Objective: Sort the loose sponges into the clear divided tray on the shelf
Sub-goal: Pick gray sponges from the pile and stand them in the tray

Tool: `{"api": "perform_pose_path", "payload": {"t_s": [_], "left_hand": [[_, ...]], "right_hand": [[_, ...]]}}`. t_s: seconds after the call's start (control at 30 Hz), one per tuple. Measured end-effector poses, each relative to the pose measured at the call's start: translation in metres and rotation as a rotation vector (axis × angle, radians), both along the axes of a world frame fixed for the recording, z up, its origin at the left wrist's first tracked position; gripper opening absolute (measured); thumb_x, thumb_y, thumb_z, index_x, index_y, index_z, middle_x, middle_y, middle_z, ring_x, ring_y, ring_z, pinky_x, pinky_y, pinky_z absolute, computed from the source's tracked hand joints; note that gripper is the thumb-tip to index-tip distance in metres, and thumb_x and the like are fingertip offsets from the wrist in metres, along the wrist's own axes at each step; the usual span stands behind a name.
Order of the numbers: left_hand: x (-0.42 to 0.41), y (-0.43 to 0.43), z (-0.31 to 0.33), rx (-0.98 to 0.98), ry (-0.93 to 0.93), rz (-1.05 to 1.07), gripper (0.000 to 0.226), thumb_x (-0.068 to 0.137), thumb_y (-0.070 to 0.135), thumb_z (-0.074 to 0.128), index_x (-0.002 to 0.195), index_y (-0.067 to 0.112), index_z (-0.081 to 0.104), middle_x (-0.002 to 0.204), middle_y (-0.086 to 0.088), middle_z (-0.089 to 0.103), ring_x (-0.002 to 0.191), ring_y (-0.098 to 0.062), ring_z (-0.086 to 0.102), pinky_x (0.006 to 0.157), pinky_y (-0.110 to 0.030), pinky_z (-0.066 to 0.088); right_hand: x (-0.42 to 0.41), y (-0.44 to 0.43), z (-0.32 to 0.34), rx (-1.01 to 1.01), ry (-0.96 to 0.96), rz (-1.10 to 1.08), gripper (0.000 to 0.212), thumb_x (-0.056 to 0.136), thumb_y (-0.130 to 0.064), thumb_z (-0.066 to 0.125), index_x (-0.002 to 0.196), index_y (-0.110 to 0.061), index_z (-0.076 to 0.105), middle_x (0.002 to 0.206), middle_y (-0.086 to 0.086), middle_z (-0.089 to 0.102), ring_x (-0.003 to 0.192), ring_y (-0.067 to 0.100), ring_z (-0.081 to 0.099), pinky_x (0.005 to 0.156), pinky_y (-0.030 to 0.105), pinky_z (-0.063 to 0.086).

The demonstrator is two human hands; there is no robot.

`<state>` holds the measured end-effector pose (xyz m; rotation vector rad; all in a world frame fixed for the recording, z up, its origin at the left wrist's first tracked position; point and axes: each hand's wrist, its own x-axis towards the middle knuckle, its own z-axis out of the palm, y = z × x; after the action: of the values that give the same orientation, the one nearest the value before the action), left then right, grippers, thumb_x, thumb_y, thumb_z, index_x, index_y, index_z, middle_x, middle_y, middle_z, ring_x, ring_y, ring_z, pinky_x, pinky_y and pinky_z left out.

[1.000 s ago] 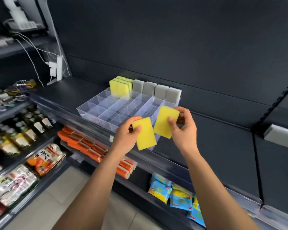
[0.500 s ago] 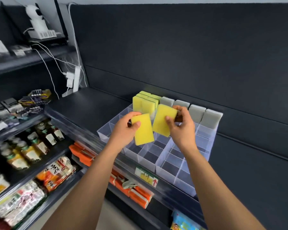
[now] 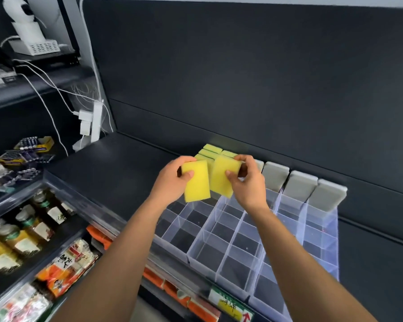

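Observation:
My left hand [image 3: 170, 182] grips a yellow sponge [image 3: 196, 182] upright by its left edge. My right hand [image 3: 248, 182] grips a second yellow sponge [image 3: 222, 175] beside it, thumb on its front face. Both sponges hang above the back left part of the clear divided tray [image 3: 240, 235] on the dark shelf. Several yellow sponges [image 3: 209, 151] stand in the tray's back left compartments, partly hidden by my hands. Three grey sponges [image 3: 301, 182] stand along the tray's back row to the right. The front compartments hold nothing.
The dark shelf [image 3: 112, 170] stretches left of the tray against a dark back panel. A white power strip with cables [image 3: 92, 126] hangs at the shelf's left end. Bottles [image 3: 23, 231] and packaged goods [image 3: 65, 268] fill lower shelves on the left. A price label [image 3: 230, 305] sits on the shelf's front edge.
Both hands have carried their sponges farther back over the tray, toward the standing yellow sponges. The view has moved closer and turned down and left.

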<state>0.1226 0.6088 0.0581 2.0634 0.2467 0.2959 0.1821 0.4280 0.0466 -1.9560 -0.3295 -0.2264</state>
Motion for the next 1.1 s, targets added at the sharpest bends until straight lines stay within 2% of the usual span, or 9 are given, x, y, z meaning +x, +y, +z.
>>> {"api": "perform_pose_path", "payload": {"t_s": [0.1,0.27,0.4,0.53,0.67,0.83,0.93,1.0,1.1], "left_hand": [[0.016,0.013,0.001,0.022,0.020,-0.034,0.030,0.092,0.012,0.053,0.116,0.030,0.056,0.117,0.001,0.055,0.102,-0.018,0.052,0.086,-0.037,0.048],[0.045,0.031,0.002,0.028,0.051,-0.121,0.030,0.092,0.011,0.052,0.117,0.028,0.056,0.114,0.003,0.055,0.103,-0.019,0.053,0.088,-0.041,0.048],[0.065,0.040,0.002,0.051,0.053,-0.199,0.032,0.092,0.012,0.053,0.119,0.029,0.055,0.118,0.003,0.055,0.104,-0.017,0.052,0.088,-0.037,0.047],[0.080,0.046,0.000,0.088,0.043,-0.250,0.034,0.090,0.011,0.055,0.118,0.030,0.055,0.117,0.002,0.053,0.102,-0.016,0.050,0.082,-0.032,0.043],[0.087,0.047,-0.003,0.151,0.006,-0.290,0.035,0.089,0.007,0.056,0.116,0.029,0.056,0.115,0.005,0.051,0.100,-0.012,0.047,0.079,-0.024,0.035],[0.093,0.045,-0.006,0.213,-0.060,-0.333,0.031,0.088,0.002,0.055,0.107,0.027,0.056,0.115,0.010,0.051,0.098,-0.010,0.048,0.077,-0.023,0.034],[0.095,0.045,-0.008,0.259,-0.099,-0.364,0.032,0.087,-0.001,0.054,0.103,0.027,0.056,0.112,0.011,0.051,0.093,-0.018,0.054,0.074,-0.026,0.041],[0.096,0.047,-0.009,0.274,-0.107,-0.383,0.032,0.087,-0.001,0.054,0.101,0.028,0.056,0.110,0.012,0.050,0.093,-0.019,0.055,0.075,-0.026,0.043],[0.096,0.050,-0.011,0.250,-0.111,-0.413,0.031,0.087,-0.001,0.054,0.101,0.027,0.056,0.109,0.013,0.050,0.095,-0.011,0.051,0.072,-0.012,0.037]], "right_hand": [[0.014,0.013,-0.006,-0.073,0.049,-0.022,0.030,0.085,-0.018,0.066,0.111,-0.023,0.052,0.087,0.006,0.061,0.080,0.024,0.057,0.074,0.037,0.051],[0.029,0.027,-0.010,-0.153,0.107,-0.099,0.030,0.086,-0.015,0.065,0.113,-0.020,0.053,0.074,-0.001,0.052,0.072,0.020,0.050,0.067,0.031,0.045],[0.037,0.035,-0.013,-0.195,0.112,-0.168,0.028,0.087,-0.014,0.062,0.113,-0.018,0.052,0.066,-0.005,0.047,0.063,0.015,0.046,0.062,0.029,0.041],[0.040,0.042,-0.015,-0.216,0.077,-0.218,0.027,0.087,-0.011,0.062,0.110,-0.018,0.049,0.079,0.000,0.050,0.067,0.019,0.047,0.063,0.027,0.036],[0.034,0.044,-0.022,-0.258,0.017,-0.231,0.028,0.086,-0.008,0.063,0.108,-0.018,0.049,0.090,0.000,0.051,0.068,0.014,0.046,0.064,0.024,0.032],[0.024,0.042,-0.031,-0.302,-0.080,-0.218,0.026,0.085,-0.006,0.063,0.107,-0.014,0.052,0.106,-0.001,0.055,0.072,0.016,0.050,0.071,0.031,0.047],[0.022,0.042,-0.036,-0.366,-0.130,-0.209,0.025,0.086,-0.006,0.062,0.109,-0.011,0.053,0.110,0.003,0.056,0.069,0.021,0.053,0.070,0.035,0.049],[0.021,0.044,-0.039,-0.413,-0.142,-0.207,0.026,0.086,-0.006,0.061,0.109,-0.012,0.053,0.111,0.005,0.056,0.075,0.026,0.057,0.071,0.039,0.051],[0.018,0.047,-0.040,-0.453,-0.146,-0.216,0.026,0.085,-0.008,0.063,0.108,-0.013,0.053,0.111,0.004,0.057,0.082,0.028,0.058,0.073,0.042,0.053]]}}
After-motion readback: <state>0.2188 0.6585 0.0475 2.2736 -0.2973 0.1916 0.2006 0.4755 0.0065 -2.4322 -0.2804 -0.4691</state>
